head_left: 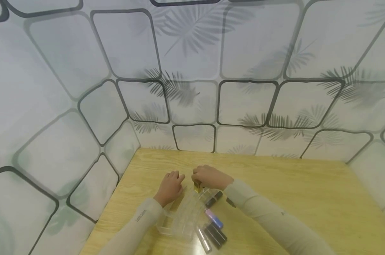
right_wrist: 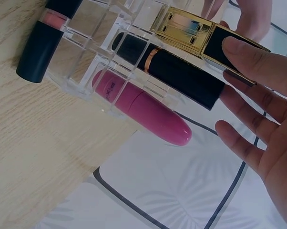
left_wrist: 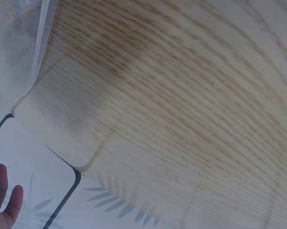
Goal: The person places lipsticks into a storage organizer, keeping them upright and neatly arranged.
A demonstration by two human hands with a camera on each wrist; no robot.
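My right hand (head_left: 209,177) pinches the black end of a gold lipstick (right_wrist: 184,31) between thumb and fingers. The lipstick's gold end sits in a slot of a clear plastic lipstick holder (head_left: 182,216). Beside it in the right wrist view, a black lipstick (right_wrist: 181,76) with a copper band and a magenta lipstick (right_wrist: 148,112) stand in other slots. My left hand (head_left: 170,187) lies over the holder's far left side, fingers relaxed and holding nothing visible. Only a few left fingers (left_wrist: 0,191) show in the left wrist view; whether they touch the holder is hidden.
Right of the holder on the wooden table (head_left: 275,198) lie a black tube (head_left: 214,199), a pink-and-blue tube (head_left: 214,217), black tubes (head_left: 215,234) and a silver tube (head_left: 203,240). A dark item (head_left: 231,202) lies beside the right sleeve. Patterned cloth walls (head_left: 192,102) enclose the table's back and sides.
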